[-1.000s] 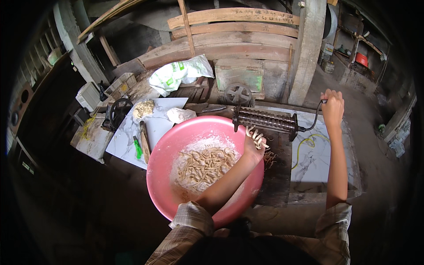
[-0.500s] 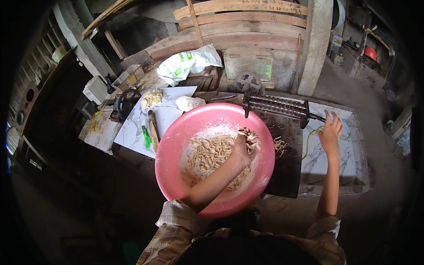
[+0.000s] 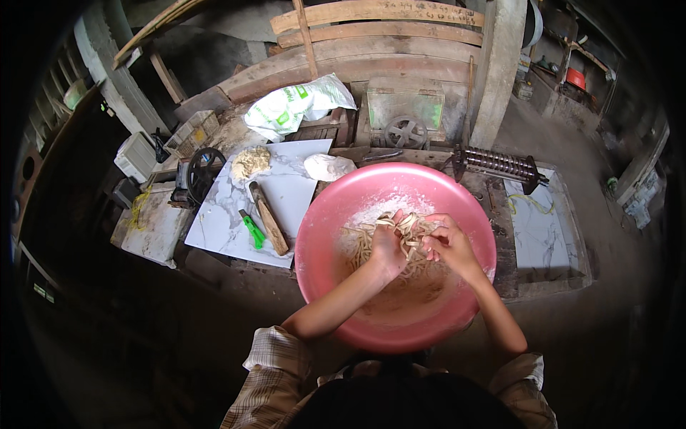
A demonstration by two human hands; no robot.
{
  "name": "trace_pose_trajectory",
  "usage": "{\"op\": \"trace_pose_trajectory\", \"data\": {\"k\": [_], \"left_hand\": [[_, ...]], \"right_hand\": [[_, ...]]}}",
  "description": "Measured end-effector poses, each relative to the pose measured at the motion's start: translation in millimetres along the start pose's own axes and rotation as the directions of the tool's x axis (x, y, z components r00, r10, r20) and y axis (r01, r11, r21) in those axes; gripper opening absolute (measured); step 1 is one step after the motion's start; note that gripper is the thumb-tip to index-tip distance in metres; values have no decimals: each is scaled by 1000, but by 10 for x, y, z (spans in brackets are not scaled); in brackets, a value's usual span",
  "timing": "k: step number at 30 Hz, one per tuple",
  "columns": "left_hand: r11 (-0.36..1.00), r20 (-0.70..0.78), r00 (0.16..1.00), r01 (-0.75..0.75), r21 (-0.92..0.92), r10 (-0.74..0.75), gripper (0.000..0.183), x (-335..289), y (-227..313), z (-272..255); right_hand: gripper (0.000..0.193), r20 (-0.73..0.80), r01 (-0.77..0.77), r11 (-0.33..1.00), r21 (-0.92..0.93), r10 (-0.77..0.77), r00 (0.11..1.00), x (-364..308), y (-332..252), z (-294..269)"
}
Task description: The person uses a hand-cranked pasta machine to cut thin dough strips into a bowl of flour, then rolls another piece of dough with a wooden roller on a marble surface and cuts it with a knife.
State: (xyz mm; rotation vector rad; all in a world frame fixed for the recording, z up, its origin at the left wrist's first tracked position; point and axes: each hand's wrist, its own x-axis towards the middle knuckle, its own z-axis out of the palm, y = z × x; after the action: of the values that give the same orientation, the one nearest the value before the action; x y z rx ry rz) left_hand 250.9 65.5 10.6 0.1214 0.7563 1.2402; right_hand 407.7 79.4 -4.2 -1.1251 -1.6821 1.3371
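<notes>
A large pink basin (image 3: 314,268) stands in front of me, with pale dough strips (image 3: 355,241) and loose flour inside. Over its middle, my left hand (image 3: 386,252) is closed around a bunch of the strips. My right hand (image 3: 451,247) comes in from the other side, its fingers bent and pinching strips at the edge of the same bunch. More strips lie under both hands, partly hidden by them. Beyond the basin's right rim is a dark ribbed metal cylinder (image 3: 500,166) with end plates.
Left of the basin, a marbled board (image 3: 221,222) bears a dough lump (image 3: 250,163), a wooden stick (image 3: 269,218) and a green cutter (image 3: 251,230). A white bag (image 3: 329,167) lies behind the basin, near a spoked wheel (image 3: 405,134). A marbled slab (image 3: 539,236) is at right.
My right hand has left the rod end of the metal cylinder and joined my left hand at the dough strips. The basin has shifted right, uncovering more of the marbled board.
</notes>
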Motion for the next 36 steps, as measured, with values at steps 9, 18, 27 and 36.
{"op": "trace_pose_trajectory", "data": {"k": [9,18,27,36], "left_hand": [[973,3,996,84,-214,-85,42,99,163,-522],[998,-29,999,17,-53,-19,49,48,142,-470],[990,-16,995,99,-102,-101,49,-49,314,-503],[976,19,988,147,159,-151,38,105,511,-575]], "right_hand": [[22,-93,243,548,-800,-513,853,-166,-37,340],[19,-43,247,901,-357,-280,959,-196,-94,553],[14,-80,182,981,-65,-187,979,-104,57,255],[33,-25,26,797,-603,-52,998,5,33,48]]}}
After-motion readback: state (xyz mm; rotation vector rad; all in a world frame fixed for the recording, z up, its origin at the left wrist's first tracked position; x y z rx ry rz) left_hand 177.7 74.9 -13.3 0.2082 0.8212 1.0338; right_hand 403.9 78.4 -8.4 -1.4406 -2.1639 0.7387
